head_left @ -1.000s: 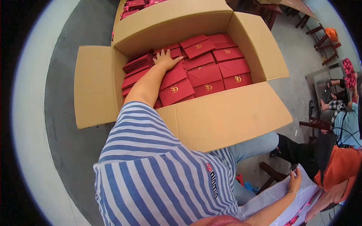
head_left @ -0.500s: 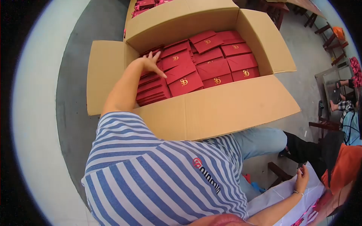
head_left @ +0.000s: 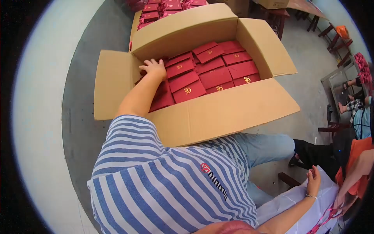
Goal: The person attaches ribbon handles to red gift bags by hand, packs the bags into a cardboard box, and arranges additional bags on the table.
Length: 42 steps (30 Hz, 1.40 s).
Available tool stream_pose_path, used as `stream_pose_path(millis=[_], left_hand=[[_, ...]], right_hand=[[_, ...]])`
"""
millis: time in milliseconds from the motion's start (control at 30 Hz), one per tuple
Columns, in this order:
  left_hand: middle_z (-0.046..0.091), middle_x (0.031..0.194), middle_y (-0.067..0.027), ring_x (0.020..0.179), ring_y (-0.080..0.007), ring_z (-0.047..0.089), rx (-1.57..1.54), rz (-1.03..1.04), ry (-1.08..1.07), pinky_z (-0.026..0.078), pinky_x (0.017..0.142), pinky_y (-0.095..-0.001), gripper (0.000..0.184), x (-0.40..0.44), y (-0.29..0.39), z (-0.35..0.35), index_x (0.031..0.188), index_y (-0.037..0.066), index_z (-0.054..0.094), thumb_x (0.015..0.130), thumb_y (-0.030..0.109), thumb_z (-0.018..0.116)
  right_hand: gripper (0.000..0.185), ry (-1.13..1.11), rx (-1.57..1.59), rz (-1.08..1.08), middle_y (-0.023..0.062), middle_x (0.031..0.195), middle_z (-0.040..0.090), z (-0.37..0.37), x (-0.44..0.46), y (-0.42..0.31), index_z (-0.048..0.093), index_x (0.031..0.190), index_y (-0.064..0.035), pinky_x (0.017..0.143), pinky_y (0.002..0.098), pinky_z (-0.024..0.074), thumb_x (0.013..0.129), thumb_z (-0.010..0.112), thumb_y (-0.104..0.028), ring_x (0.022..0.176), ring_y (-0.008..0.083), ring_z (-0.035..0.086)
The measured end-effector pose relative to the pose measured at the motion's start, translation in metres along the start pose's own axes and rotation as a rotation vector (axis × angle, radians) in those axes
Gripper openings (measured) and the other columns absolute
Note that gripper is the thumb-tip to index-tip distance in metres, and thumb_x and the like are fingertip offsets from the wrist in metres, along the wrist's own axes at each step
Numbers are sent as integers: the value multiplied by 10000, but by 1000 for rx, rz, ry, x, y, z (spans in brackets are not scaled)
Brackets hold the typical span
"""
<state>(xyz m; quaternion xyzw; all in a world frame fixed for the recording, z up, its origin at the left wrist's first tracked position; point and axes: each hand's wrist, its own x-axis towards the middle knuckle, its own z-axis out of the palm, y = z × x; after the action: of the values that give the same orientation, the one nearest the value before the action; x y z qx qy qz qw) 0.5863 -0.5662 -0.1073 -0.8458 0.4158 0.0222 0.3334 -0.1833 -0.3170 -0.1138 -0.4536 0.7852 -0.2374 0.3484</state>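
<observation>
An open cardboard box (head_left: 226, 113) holds rows of red envelopes with gold lettering (head_left: 188, 89). My left hand (head_left: 154, 70) is inside it at the left end, fingers spread, over the envelopes beside the left wall. What lies under the palm is hidden. At the lower right my right hand (head_left: 313, 181), a bracelet on its wrist, is raised over a pale sheet (head_left: 288, 201) with its fingers apart and nothing visible in them.
Behind the box are more red packets (head_left: 151, 16). A person in orange (head_left: 356, 150) is close at the right, an arm near pink ribbons (head_left: 325, 220). Another person in light blue (head_left: 362, 121) sits farther back. Dark wooden stools (head_left: 277, 19) stand behind the box.
My left hand moved left off the middle envelopes and now lies at the box's left end. The left-end envelopes look flatter than before. My right hand's fingers have opened and lifted.
</observation>
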Motion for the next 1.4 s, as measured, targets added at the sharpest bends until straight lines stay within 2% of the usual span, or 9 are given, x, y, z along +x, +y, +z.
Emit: stream_pose_path(millis=[100,267,467,533,633,767,1000,1067,1400], left_hand=[[241,1542,-195,1396,-477,235,-29,-20,23,281,1019,-720,720,35,-4,-7,1533,257,229,908,290,585],[515,1390,-200,1278,-332,506,-39,252,5,411,1054,-479,548,126,-2,24,1463,44,369,1013,357,361],[564,1338,-165,1263,-328,514,-94,316,-18,384,1078,-441,550,168,11,21,1373,39,501,1040,396,246],[598,1293,-162,1222,-324,550,-71,336,17,429,1039,-424,461,252,20,73,1271,55,608,991,370,421],[673,1179,-135,1134,-307,618,313,550,25,499,947,-387,298,148,38,18,1068,106,738,809,233,667],[670,1206,-83,1102,-237,651,530,568,91,549,858,-387,334,145,49,48,1152,128,699,895,307,581],[560,1385,-44,1260,-243,538,538,387,-160,464,992,-346,382,147,24,1,1285,115,621,966,286,498],[566,1358,-62,1240,-258,544,569,380,-176,466,981,-356,379,159,21,4,1271,106,618,953,282,514],[599,1224,-152,1142,-330,574,500,408,-74,474,926,-407,375,184,-7,1,1202,63,602,885,263,592]], right_hand=[[401,2,12,28,94,1152,624,1,-3,-8,534,1334,-8,873,283,494,950,596,-107,998,156,597],[407,-8,-100,57,102,1146,633,0,-9,-20,537,1340,-26,874,290,494,947,601,-110,995,167,608],[376,32,-109,61,81,1039,628,-4,-5,5,557,1300,-4,795,280,531,932,611,-57,914,143,606],[361,71,-212,20,68,1010,636,2,-11,1,576,1274,-3,780,280,527,918,619,-48,889,150,618],[349,91,-222,22,90,978,688,10,-19,-12,604,1225,-1,778,299,523,890,657,-84,872,167,645],[372,106,-357,27,161,1004,693,15,-26,-39,607,1221,-28,816,365,525,879,669,-160,903,289,670],[381,104,-309,55,190,1029,695,17,-24,-41,623,1205,-27,843,387,520,862,668,-187,945,322,667],[356,128,-321,52,141,990,708,20,-21,-33,620,1192,1,790,330,533,870,672,-142,877,221,676],[336,128,-416,-33,181,974,693,19,-21,-36,647,1126,-11,818,410,520,842,678,-189,902,337,660]])
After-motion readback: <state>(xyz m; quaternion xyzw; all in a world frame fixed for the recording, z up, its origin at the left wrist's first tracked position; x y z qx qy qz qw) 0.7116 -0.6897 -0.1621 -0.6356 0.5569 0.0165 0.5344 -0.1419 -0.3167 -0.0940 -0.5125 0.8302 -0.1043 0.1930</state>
